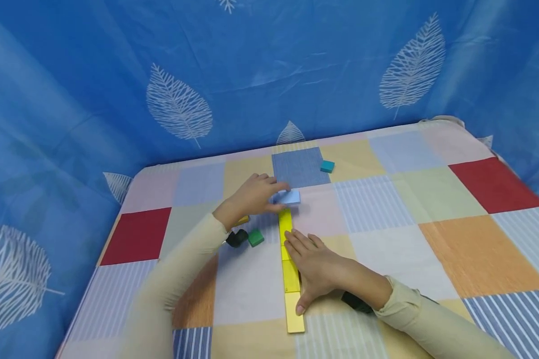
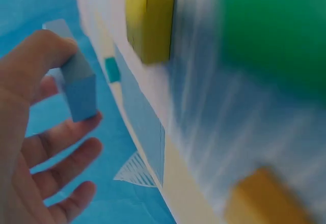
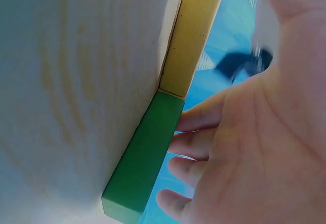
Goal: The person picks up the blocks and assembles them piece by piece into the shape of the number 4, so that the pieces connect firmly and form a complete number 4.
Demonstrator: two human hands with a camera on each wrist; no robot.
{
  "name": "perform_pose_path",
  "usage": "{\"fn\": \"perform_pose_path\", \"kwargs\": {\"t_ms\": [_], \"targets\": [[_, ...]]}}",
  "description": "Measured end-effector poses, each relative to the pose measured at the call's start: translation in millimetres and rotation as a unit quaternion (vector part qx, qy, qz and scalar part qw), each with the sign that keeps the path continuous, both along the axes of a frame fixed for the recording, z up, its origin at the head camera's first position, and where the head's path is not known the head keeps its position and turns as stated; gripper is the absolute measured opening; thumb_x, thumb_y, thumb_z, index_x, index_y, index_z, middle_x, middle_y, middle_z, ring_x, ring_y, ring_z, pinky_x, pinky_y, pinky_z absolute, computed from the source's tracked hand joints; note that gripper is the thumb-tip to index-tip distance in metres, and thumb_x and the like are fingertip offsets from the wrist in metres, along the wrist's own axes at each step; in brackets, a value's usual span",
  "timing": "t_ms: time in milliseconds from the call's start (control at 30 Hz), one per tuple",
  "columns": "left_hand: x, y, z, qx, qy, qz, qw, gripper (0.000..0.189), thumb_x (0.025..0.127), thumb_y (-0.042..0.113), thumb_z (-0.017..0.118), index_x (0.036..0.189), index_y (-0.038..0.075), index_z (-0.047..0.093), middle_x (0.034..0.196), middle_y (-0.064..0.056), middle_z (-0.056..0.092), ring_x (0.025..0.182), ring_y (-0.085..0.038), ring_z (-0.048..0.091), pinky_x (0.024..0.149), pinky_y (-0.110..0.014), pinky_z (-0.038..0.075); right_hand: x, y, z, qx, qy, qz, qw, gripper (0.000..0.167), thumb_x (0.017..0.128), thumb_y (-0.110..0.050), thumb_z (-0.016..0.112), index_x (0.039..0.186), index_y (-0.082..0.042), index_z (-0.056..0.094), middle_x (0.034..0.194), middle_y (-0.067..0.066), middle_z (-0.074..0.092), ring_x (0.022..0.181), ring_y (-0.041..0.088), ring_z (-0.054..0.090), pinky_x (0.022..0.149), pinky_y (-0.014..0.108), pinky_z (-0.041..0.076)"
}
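Note:
My left hand (image 1: 258, 194) pinches a light blue block (image 1: 290, 197) between thumb and fingers at the far end of a row of yellow blocks (image 1: 290, 275). In the left wrist view, the block (image 2: 79, 81) is tilted between the thumb and a finger of the left hand (image 2: 30, 96). My right hand (image 1: 321, 267) lies along the row's right side, fingertips on the yellow blocks and thumb on the nearest, paler one. In the right wrist view, the right hand's (image 3: 244, 142) fingers extend behind a green block (image 3: 145, 158), which meets a yellow block (image 3: 193, 35) end to end.
Left of the row lie a small green block (image 1: 255, 238), a black object (image 1: 237, 238) and a yellow block (image 1: 244, 220) partly hidden by the left wrist. A teal block (image 1: 327, 166) sits near the back of the patchwork cloth (image 1: 386, 249). A blue curtain (image 1: 269, 75) hangs behind.

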State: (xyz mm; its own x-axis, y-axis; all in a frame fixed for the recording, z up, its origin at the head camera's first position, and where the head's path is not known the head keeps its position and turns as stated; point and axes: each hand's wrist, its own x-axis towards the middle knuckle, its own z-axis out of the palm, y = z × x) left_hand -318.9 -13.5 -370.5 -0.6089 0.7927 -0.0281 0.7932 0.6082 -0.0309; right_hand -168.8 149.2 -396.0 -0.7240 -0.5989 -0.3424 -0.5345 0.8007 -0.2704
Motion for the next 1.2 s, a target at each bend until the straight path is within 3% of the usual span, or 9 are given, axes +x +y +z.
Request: {"fn": "perform_pose_path", "kwargs": {"t_ms": [233, 433, 567, 867, 1200], "targets": [[59.6, -42.8, -12.7, 0.053, 0.006, -0.006, 0.9985, 0.038, 0.082, 0.043, 0.062, 0.113, 0.021, 0.061, 0.095, -0.001, 0.066, 0.096, -0.023, 0.057, 0.087, -0.043, 0.042, -2.6, 0, 1.0, 0.001, -0.002, -0.002, 1.0000, 0.133, 0.049, -0.076, 0.067, 0.145, 0.000, 0.014, 0.153, 0.016, 0.004, 0.141, 0.029, -0.002, 0.111, 0.051, 0.007], [88.8, -55.2, -21.6, 0.057, -0.003, -0.002, 0.9984, 0.037, 0.080, 0.043, 0.064, 0.110, 0.021, 0.063, 0.094, 0.002, 0.067, 0.095, -0.019, 0.055, 0.091, -0.041, 0.040, -3.2, 3, 3.3, -0.008, -0.003, -0.002, 1.0000, 0.132, 0.050, -0.075, 0.067, 0.145, 0.000, 0.015, 0.153, 0.015, 0.003, 0.141, 0.029, -0.002, 0.111, 0.052, 0.008], [97.0, -58.0, -24.6, 0.042, 0.000, 0.009, 0.9991, 0.037, 0.080, 0.044, 0.063, 0.110, 0.022, 0.064, 0.093, 0.003, 0.066, 0.095, -0.018, 0.053, 0.093, -0.040, 0.038, -2.7, 3, 3.1, -0.014, -0.010, 0.000, 0.9998, 0.132, 0.050, -0.075, 0.067, 0.145, 0.001, 0.015, 0.153, 0.015, 0.002, 0.141, 0.030, -0.002, 0.111, 0.053, 0.008], [101.9, -58.3, -28.9, 0.035, 0.066, 0.000, 0.9972, 0.035, 0.079, 0.043, 0.064, 0.108, 0.024, 0.066, 0.085, 0.004, 0.062, 0.094, -0.019, 0.053, 0.090, -0.039, 0.039, -3.2, 0, 2.0, -0.020, -0.011, 0.004, 0.9997, 0.132, 0.049, -0.076, 0.066, 0.144, 0.001, 0.016, 0.153, 0.016, 0.002, 0.141, 0.031, -0.002, 0.110, 0.054, 0.009], [101.7, -60.1, -33.9, 0.039, 0.066, -0.002, 0.9970, 0.035, 0.079, 0.044, 0.065, 0.108, 0.024, 0.066, 0.085, 0.004, 0.062, 0.094, -0.018, 0.053, 0.090, -0.038, 0.040, -4.4, -1, -0.4, -0.037, -0.013, 0.007, 0.9992, 0.131, 0.050, -0.077, 0.065, 0.144, 0.003, 0.017, 0.153, 0.019, 0.003, 0.141, 0.033, -0.001, 0.109, 0.055, 0.010]]}}
